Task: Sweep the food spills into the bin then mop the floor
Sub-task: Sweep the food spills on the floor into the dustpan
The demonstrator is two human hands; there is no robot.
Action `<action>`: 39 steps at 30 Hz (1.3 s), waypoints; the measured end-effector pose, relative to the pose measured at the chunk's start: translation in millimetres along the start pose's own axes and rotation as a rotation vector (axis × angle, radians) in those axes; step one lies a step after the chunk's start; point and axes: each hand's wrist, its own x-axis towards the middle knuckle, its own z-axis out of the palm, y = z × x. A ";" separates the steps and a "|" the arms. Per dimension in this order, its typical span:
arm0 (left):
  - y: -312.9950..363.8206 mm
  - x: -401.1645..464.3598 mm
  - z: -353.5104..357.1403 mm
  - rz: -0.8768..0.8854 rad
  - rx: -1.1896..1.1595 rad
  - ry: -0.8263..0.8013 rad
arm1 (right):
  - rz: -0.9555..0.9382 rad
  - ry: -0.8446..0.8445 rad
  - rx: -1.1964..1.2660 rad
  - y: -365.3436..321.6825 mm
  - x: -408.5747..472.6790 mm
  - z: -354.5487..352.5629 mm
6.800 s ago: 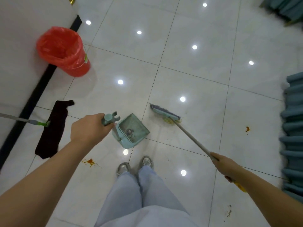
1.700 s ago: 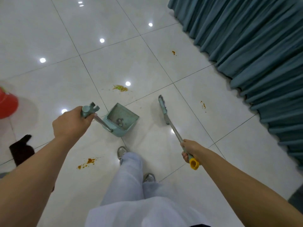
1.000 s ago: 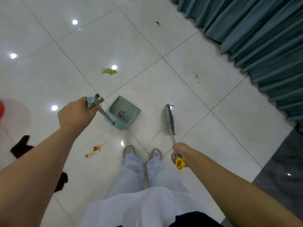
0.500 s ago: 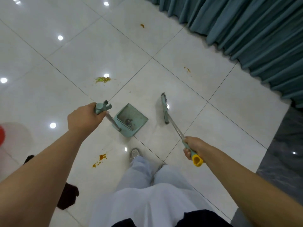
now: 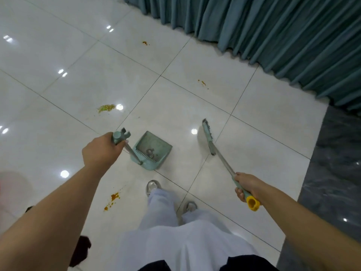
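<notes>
My left hand (image 5: pixel 101 151) grips the top of the teal dustpan's handle; the dustpan (image 5: pixel 154 148) stands on the white tiles in front of my feet with some debris inside. My right hand (image 5: pixel 247 185) holds the broom's handle near its yellow end. The broom head (image 5: pixel 207 133) rests on the floor right of the dustpan. A yellow-green spill (image 5: pixel 106 107) lies far left of the pan. Orange spills lie by my left foot (image 5: pixel 114 197), near the curtain (image 5: pixel 202 82) and further off (image 5: pixel 145 43).
A teal curtain (image 5: pixel 283 36) hangs along the far right. A dark grey floor strip (image 5: pixel 332 173) borders the tiles on the right. A dark mop cloth (image 5: pixel 80 251) lies at the lower left. A red blur (image 5: pixel 3 184) sits at the left edge.
My view has turned from the red bin toward the curtain. Over the last second the broom head swung out to the right of the dustpan, and I stepped forward slightly.
</notes>
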 end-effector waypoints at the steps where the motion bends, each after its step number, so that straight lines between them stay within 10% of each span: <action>1: 10.1 -4.4 0.7 0.009 0.011 -0.001 | -0.001 -0.003 0.007 8.9 0.4 -10.6; 15: 78.1 -48.3 4.4 0.146 0.004 0.038 | 0.085 0.065 0.087 82.8 -5.1 -58.1; 39: -132.3 59.5 -25.8 -0.006 -0.141 -0.039 | 0.212 -0.081 0.293 -103.7 -32.0 288.5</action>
